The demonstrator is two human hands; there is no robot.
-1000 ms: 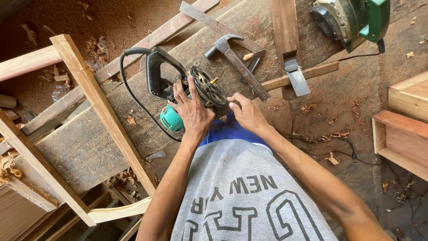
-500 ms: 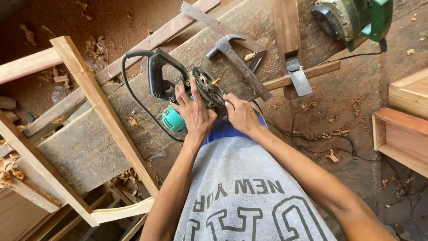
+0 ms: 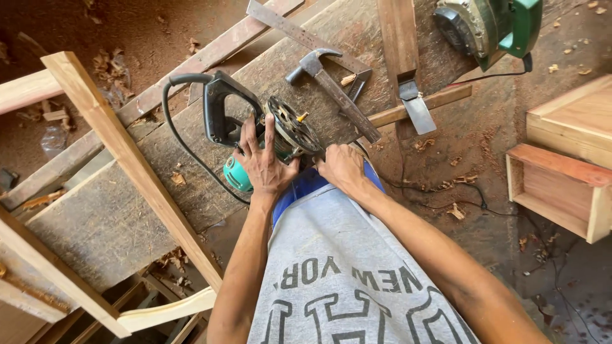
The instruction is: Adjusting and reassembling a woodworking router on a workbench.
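far left: a pale wooden frame of long square rails (image 3: 121, 146) leans across the worn grey plank bench (image 3: 108, 216); dirt floor with shavings lies beyond it.
cord: a black power cord (image 3: 185, 143) loops from the tool's handle down along the bench.
the tool: a teal-and-black handheld electric router with a black loop handle and a round slotted metal base (image 3: 268, 137) lies on its side on the bench, right at my belly, base facing right.
left grip: my left hand (image 3: 262, 162) is spread flat over the motor body, fingers fanned, pressing it down rather than wrapping it.
right grip: my right hand (image 3: 341, 167) sits curled at the lower edge of the base; i cannot tell whether the fingertips pinch anything there.
handling: i judge it heavy and rigid, top-heavy on its side and likely to roll; the smooth body looks slippery with dust, so the loop handle is the safest hold, away from the base opening.
behind: a steel claw hammer (image 3: 335, 95) and a metal square (image 3: 306, 38) lie just past the base.
right: a green electric planer (image 3: 491, 25), and small open wooden boxes (image 3: 561, 185) well apart.
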